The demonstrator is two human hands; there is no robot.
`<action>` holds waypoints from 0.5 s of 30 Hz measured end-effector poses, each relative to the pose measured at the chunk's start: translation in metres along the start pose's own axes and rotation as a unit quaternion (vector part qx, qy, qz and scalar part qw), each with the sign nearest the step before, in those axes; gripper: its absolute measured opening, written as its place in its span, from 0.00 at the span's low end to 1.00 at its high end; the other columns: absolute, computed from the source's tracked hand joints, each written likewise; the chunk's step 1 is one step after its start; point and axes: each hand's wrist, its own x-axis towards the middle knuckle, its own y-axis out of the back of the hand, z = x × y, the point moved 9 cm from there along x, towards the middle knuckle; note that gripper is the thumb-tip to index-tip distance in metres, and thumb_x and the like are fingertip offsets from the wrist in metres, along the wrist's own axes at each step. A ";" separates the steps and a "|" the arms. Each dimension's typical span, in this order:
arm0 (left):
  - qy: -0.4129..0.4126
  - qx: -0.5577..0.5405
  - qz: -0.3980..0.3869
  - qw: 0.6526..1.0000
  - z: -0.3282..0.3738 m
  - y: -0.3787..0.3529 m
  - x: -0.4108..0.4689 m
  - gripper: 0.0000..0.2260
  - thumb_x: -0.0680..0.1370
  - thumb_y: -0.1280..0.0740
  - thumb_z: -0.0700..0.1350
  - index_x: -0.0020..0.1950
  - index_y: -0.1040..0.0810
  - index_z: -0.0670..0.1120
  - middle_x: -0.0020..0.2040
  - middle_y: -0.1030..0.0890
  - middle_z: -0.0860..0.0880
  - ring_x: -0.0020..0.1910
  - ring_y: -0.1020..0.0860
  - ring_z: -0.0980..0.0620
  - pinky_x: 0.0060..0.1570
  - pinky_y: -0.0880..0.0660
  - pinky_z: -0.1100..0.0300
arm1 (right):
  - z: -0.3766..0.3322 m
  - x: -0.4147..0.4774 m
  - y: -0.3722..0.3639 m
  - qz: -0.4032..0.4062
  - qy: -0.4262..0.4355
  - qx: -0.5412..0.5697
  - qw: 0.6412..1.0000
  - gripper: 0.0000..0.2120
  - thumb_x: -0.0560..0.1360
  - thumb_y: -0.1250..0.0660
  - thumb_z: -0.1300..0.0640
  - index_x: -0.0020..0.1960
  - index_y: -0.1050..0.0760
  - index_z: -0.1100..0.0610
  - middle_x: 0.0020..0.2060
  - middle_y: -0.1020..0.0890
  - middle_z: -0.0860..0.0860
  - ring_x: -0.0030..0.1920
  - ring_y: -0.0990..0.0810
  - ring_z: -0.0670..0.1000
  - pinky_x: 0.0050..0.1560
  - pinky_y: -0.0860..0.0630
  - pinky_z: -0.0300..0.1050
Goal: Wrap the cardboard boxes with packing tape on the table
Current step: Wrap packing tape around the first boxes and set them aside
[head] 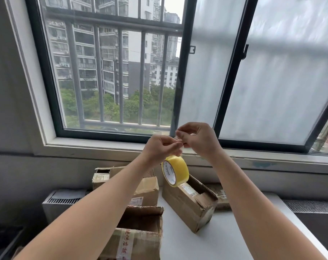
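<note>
Head cam facing window (185,72), table (225,241) near

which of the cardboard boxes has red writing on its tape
The brown cardboard box nearest the camera, bottom centre: a pale tape strip with red characters runs down its front. The other boxes show only small white labels or plain tape.

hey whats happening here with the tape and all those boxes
A person holds a yellow tape roll up in front of the window, above the table. The left hand and right hand both pinch at its loose end, and the roll dangles below them. Several cardboard boxes sit on the table; the box on the right has open flaps. No tape runs from the roll to any box.
</note>
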 end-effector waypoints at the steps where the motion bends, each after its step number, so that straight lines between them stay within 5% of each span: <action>1: 0.004 0.001 -0.001 1.000 -0.002 0.000 -0.001 0.05 0.78 0.26 0.43 0.50 0.14 0.43 0.42 0.13 0.43 0.44 0.13 0.45 0.51 0.16 0.49 | 0.000 0.000 0.001 0.012 0.006 -0.019 1.000 0.02 0.75 0.23 0.58 0.47 0.14 0.54 0.39 0.13 0.48 0.40 0.13 0.50 0.46 0.15 0.53; 10: 0.043 0.002 0.028 0.999 -0.007 0.040 -0.015 0.05 0.79 0.27 0.42 0.50 0.14 0.42 0.43 0.13 0.46 0.41 0.13 0.49 0.40 0.19 0.60 | -0.007 -0.004 -0.030 0.023 0.028 -0.041 0.998 0.05 0.77 0.26 0.54 0.53 0.15 0.52 0.44 0.13 0.45 0.42 0.14 0.44 0.52 0.17 0.51; 15: 0.076 0.008 0.063 0.995 -0.020 0.077 -0.032 0.06 0.79 0.28 0.41 0.51 0.15 0.39 0.45 0.13 0.44 0.41 0.14 0.49 0.43 0.18 0.55 | -0.008 -0.003 -0.066 -0.005 0.014 -0.002 1.000 0.19 0.79 0.27 0.52 0.68 0.23 0.48 0.55 0.16 0.47 0.38 0.13 0.49 0.51 0.16 0.52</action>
